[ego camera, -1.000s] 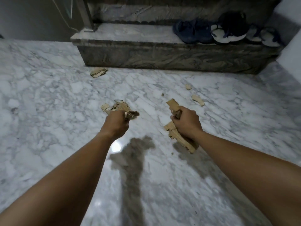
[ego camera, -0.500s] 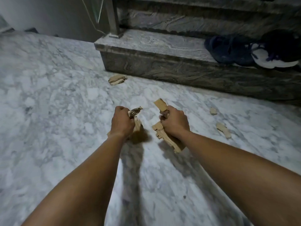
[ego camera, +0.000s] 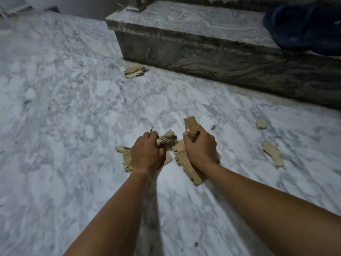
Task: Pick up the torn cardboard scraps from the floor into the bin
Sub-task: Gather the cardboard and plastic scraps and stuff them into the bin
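My left hand (ego camera: 147, 154) is shut on a bunch of torn brown cardboard scraps (ego camera: 127, 159) that stick out left and right of the fist. My right hand (ego camera: 201, 148) grips a long cardboard strip (ego camera: 190, 169), with one end poking up above the fingers and the other trailing below the wrist. Both hands are close together above the white marble floor. Loose scraps lie on the floor: a folded piece (ego camera: 135, 71) by the step, a long piece (ego camera: 273, 154) at right, and a small one (ego camera: 261, 124) beyond it. No bin is in view.
A dark marble step (ego camera: 203, 50) runs across the far side, with a dark blue shoe (ego camera: 302, 24) on top at the right. A tiny crumb of cardboard (ego camera: 213, 127) lies near my right hand. The marble floor (ego camera: 64, 108) stretches to the left.
The view has swung left and closer to the floor. My two hands, still gripping cardboard, have drawn nearer to each other. The folded scrap by the step now appears closer.
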Available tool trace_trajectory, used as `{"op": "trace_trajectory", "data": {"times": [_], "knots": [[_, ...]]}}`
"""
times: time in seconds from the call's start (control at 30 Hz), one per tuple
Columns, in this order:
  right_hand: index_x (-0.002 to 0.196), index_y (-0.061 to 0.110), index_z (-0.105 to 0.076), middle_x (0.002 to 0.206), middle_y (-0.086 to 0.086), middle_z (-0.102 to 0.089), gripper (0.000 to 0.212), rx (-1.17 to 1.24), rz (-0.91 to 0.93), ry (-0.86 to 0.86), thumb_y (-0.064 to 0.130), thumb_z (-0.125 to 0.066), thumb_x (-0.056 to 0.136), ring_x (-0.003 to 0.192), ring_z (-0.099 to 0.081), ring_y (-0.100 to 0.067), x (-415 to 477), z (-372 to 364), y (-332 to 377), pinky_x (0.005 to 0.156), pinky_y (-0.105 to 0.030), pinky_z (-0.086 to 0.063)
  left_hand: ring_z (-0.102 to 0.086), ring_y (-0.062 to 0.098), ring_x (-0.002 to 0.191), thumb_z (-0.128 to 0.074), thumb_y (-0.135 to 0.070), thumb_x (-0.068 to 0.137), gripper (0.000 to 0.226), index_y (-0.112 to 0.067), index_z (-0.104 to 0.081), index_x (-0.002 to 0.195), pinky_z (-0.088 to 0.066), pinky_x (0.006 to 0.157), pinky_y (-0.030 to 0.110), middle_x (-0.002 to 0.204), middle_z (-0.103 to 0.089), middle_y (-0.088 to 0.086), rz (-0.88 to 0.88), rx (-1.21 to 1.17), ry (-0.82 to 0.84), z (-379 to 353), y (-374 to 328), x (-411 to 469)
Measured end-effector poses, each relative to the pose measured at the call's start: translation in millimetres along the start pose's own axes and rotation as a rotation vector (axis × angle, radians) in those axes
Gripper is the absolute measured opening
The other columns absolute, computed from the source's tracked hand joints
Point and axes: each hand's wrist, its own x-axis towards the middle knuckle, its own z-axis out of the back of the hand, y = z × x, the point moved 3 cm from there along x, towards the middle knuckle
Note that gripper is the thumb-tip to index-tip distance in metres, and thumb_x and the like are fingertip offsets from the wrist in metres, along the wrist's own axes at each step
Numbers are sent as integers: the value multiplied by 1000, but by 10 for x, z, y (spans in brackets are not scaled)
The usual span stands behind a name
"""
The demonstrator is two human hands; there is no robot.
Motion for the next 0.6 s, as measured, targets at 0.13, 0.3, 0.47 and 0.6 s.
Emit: {"op": "trace_trajectory", "data": {"times": [0.13, 0.3, 0.47, 0.6], "knots": [[91, 23, -59, 85, -1, -67, 19, 22, -53, -65, 41, -64, 89, 83, -62, -28, 108, 452, -226, 71, -33, -46, -57, 34, 71, -57, -34, 80, 18, -20, -48, 74, -30, 58, 33, 77, -61, 9, -164, -59, 57, -53, -316, -51], [97, 21, -63, 96, -4, -70, 23, 0, -194, -243, 42, -64, 89, 92, -63, -30, 363, 1131, -582, 73, -30, -41, -61, 36, 71, -52, -39, 72, 28, -12, -59, 73, -45, 59, 37, 73, -66, 14, -241, -237, 81, -73, -997, 313], [112, 19, -64, 112, -7, -68, 29, -136, -257, -316, 40, -62, 92, 105, -60, -32, 614, 1675, -999, 82, -33, -43, -60, 37, 72, -57, -31, 77, 16, -15, -55, 73, -40, 56, 33, 76, -66, 14, -302, -239, 133, -220, -1824, 728], [117, 19, -63, 112, -9, -63, 34, -363, -222, -152, 43, -59, 93, 102, -61, -33, 871, 1666, -1235, 76, -34, -43, -57, 36, 76, -47, -37, 72, 34, -13, -59, 92, -41, 63, 35, 90, -52, 10, -260, -114, 190, -463, -1816, 666]]}}
